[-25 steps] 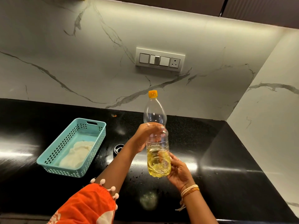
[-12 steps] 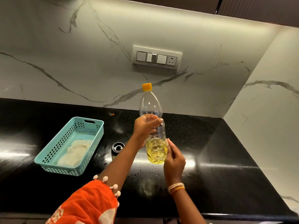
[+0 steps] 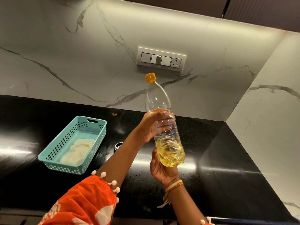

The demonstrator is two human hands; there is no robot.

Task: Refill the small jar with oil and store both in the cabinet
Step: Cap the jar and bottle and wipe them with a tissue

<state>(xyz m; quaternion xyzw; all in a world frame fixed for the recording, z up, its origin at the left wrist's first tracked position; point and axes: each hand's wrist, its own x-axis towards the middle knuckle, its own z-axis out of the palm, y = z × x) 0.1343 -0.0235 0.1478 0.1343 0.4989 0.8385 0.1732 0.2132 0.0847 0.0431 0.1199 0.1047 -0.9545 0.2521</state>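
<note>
1. A person stands at a black, glossy countertop (image 3: 227, 184) that runs into a corner of white marble-look wall, and holds a clear plastic oil bottle (image 3: 164, 127) up in the air above it with both hands.
2. The bottle is nearly upright, tipped slightly with its top toward the left. Its orange cap (image 3: 150, 77) is on. Yellow oil fills only the bottom part; the upper part is see-through and looks empty.
3. The left hand (image 3: 150, 127) grips the bottle around its middle, fingers curled across the front and the fingertips showing on the far side.
4. The right hand (image 3: 163, 169) cups the bottle from below and behind, fingers wrapped around the base where the oil sits. Pale and orange bangles and thread circle that wrist.
5. The left arm wears an orange and white sleeve (image 3: 84, 203) trimmed with small pale pom-poms.
6. Just behind the left forearm, a small dark round object with a shiny top (image 3: 118, 145) stands on the countertop, mostly hidden; I cannot tell whether it is the small jar.
7. Further left on the countertop lies a teal perforated plastic basket (image 3: 53, 157) with a crumpled white cloth (image 3: 78, 151) inside.
8. A switch panel (image 3: 161, 59) with a socket is mounted on the wall behind the bottle, and dark cabinets (image 3: 259, 8) hang above.
</note>
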